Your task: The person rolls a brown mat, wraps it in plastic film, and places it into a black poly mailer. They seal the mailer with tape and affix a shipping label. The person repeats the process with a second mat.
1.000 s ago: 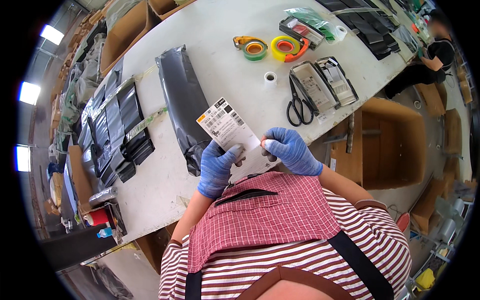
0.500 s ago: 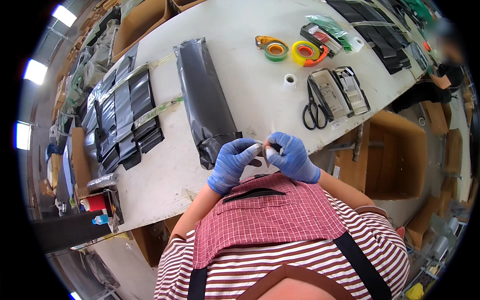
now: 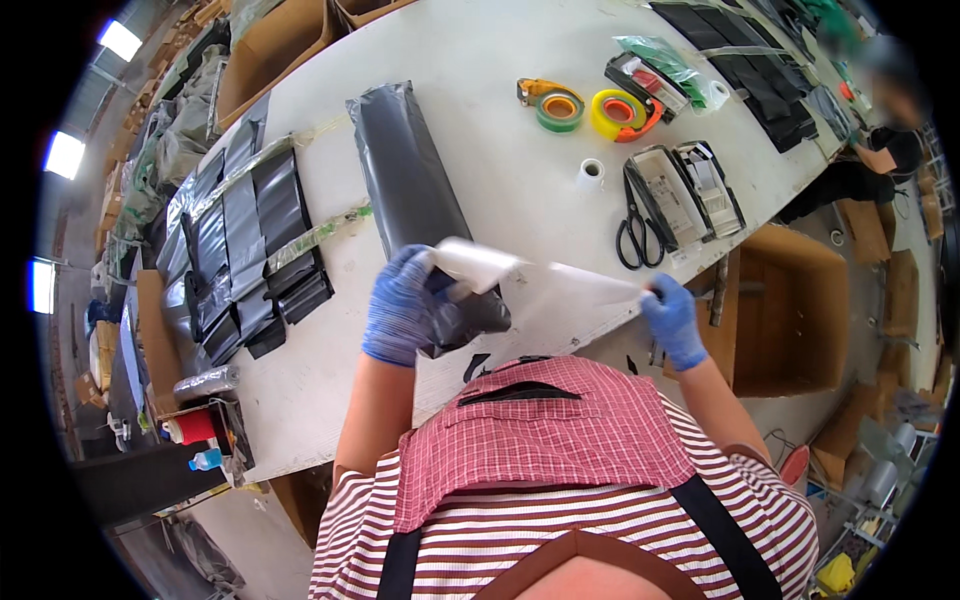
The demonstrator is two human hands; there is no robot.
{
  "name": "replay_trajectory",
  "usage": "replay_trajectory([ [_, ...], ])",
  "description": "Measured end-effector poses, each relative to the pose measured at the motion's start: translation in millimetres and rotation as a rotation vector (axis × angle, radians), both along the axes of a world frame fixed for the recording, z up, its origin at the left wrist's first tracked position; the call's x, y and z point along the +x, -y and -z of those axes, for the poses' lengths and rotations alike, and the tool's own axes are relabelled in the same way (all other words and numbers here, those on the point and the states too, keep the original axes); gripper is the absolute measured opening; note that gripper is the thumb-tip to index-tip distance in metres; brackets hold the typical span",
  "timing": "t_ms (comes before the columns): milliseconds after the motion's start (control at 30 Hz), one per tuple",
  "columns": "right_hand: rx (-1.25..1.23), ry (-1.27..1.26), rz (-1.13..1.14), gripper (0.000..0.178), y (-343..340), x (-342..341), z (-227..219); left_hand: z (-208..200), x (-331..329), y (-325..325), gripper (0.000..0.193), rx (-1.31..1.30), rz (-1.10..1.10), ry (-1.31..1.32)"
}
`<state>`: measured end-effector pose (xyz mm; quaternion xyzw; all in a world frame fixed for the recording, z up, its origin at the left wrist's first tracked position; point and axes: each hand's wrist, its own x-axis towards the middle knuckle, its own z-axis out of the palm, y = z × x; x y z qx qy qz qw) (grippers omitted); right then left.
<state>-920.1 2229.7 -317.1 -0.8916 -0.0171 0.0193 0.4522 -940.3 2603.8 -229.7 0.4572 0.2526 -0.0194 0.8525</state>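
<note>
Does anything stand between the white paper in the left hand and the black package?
Nothing visible does. The blurred white paper in the left hand overlaps the black package in this view; whether they touch is unclear. The scissors lie off to the right.

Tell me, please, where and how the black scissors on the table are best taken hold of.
Probably by the handle loops of the black scissors, coming from the wearer's side of the table. The loops point toward the wearer and the blades away, and the right hand is the nearer of the two hands.
</note>
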Motion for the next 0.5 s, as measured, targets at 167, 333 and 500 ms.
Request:
replay_trajectory([
  [167, -0.713, -0.353, -0.007, 0.025, 156.8, -57.3, 89.2, -12.6, 43.3, -73.2, 0.015, 1.049, -0.185, 0.259],
  [333, -0.984, -0.886, -0.126, 0.029, 182.6, -125.6, 147.6, 2.7, 101.1, -82.4, 0.012, 1.952, -0.186, 0.189],
  [500, -0.771, -1.342, -0.471, 0.025, 153.5, -116.3, 181.0, 86.2, 93.7, -53.7, 0.025, 1.974, 0.679, -0.200],
])
